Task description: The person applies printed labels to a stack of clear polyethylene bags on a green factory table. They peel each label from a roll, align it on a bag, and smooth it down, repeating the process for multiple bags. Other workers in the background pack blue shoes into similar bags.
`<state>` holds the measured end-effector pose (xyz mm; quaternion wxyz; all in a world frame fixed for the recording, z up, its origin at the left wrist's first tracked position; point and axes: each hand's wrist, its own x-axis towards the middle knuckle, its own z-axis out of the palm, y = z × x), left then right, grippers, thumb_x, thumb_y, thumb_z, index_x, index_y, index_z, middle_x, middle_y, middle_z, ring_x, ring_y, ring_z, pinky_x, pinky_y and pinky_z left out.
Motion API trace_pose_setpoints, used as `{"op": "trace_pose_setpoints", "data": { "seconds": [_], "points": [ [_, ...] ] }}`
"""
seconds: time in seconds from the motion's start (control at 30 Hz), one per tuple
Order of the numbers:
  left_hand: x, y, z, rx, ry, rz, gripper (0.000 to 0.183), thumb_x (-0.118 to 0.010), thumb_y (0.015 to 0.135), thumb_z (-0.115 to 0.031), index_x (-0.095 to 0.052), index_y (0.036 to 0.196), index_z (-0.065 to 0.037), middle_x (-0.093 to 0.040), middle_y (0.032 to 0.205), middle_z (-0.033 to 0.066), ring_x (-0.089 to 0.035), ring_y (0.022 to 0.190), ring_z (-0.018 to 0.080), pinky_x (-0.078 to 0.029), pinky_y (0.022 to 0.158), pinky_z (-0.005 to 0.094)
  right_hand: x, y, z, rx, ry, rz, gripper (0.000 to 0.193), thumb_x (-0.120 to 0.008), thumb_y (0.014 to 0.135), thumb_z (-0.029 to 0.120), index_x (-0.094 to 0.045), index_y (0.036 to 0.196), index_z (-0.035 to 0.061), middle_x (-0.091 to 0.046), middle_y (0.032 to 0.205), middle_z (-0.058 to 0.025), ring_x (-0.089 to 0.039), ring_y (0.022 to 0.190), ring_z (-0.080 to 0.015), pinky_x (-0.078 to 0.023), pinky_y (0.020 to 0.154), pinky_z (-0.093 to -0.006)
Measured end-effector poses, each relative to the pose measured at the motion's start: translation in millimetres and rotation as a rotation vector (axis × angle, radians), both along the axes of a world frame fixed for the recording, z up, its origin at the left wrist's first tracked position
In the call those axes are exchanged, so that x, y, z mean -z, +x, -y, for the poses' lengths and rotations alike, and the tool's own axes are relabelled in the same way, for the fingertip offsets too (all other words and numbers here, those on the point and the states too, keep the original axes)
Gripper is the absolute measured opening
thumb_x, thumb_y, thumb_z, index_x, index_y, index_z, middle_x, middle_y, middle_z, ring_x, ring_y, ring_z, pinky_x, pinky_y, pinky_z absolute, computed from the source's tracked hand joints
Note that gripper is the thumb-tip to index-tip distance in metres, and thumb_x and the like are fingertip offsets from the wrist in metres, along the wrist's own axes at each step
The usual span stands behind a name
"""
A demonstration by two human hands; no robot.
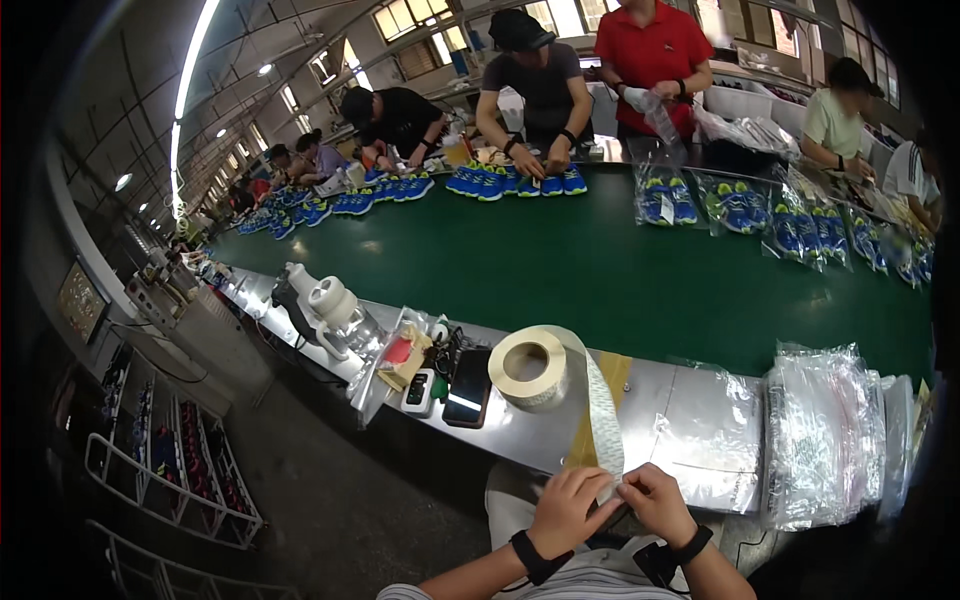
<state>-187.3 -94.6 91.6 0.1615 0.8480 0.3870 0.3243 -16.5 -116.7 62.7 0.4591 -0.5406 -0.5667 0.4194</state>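
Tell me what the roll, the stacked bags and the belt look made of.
Roll: likely paper, pale and matte, wound into a thick ring.
Bags: apparently thin plastic film, clear and glossy, with wrinkles and glare.
Belt: perhaps rubber or PVC, smooth green with soft reflections.

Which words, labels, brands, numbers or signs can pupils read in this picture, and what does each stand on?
None can be read with certainty.
Pale strip at the hands: small marks, too small to read.
White device: small dark display, too small.
White tag on bagged shoes: too small.
Stack of clear bags: any print is lost in glare.
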Motion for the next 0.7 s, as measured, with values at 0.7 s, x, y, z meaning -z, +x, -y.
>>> {"op": "trace_pose_setpoints", "data": {
  "seconds": [0.7],
  "points": [
    [28.6,9.5,-31.2,-0.021,-0.705,0.709,0.017,-0.054,0.093,-0.015,-0.057,0.101,0.0,-0.059,0.086,0.001,-0.052,0.076,0.0052,-0.043,0.068,0.0197,-9.7,16.3,16.6,-0.09,0.027,0.314,0.016,-0.059,0.084,0.015,-0.055,0.08,0.0,-0.058,0.078,-0.0148,-0.056,0.069,-0.0344,-0.046,0.064,-0.0424]
  ]
}}
